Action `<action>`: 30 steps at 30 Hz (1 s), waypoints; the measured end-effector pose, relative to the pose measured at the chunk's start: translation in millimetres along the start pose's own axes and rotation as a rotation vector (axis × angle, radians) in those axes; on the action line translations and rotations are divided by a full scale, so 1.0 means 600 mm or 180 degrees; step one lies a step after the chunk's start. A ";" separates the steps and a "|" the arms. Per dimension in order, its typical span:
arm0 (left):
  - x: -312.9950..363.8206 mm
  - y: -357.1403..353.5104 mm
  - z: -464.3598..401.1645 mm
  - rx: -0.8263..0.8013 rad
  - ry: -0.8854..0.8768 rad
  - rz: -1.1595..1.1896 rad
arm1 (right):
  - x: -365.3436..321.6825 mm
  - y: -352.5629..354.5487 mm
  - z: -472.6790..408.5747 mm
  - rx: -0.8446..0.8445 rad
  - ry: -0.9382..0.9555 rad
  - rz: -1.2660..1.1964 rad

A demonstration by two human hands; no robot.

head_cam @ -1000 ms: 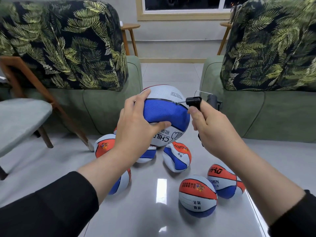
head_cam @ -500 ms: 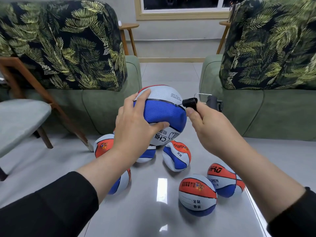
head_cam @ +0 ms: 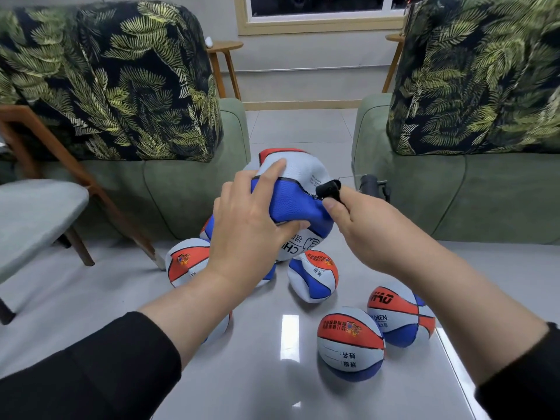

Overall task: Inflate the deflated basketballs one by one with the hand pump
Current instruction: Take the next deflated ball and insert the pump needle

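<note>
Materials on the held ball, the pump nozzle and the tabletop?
Held ball: pebbled rubber or synthetic, matte; dimpled grain, and it creases under the left hand. Pump nozzle, pinched by the right hand: black plastic, likely, slightly glossy. Tabletop: grey, glossy, mirrors a light; glass or lacquer, unclear.

We are looking through a single head-worn wide-angle camera, facing forward and tilting down over a glossy grey table. It is sitting close: both forearms are entering from the bottom corners, the left hand and right hand filling mid-frame. Farther off, the view is taking in two green sofas and a window at the top edge. Edges are bowing outward. No second view is sharing the scene.
</note>
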State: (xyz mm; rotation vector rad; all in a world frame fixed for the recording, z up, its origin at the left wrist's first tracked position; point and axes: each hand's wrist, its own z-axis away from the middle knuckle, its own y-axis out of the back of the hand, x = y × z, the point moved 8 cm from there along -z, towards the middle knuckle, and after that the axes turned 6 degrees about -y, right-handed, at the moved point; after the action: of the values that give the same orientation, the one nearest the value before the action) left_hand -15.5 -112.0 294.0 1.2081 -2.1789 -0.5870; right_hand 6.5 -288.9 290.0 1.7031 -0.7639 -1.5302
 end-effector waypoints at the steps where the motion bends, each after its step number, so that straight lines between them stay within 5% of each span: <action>1: -0.003 -0.005 0.000 -0.0049 0.0069 0.0040 | 0.007 0.000 -0.002 -0.0088 -0.0090 -0.0231; 6: -0.020 -0.006 -0.010 -0.0323 0.0180 0.0030 | 0.025 0.002 -0.006 -0.0480 -0.0345 -0.1269; 30: -0.011 0.036 -0.024 0.0082 -0.0600 -0.0032 | 0.018 -0.040 -0.001 -0.1299 -0.0438 -0.2057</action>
State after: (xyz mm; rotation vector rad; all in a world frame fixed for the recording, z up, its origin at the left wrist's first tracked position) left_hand -16.3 -97.1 316.6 1.2207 -2.3439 -0.7041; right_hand 7.5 -284.1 264.1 1.6107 0.0761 -2.0746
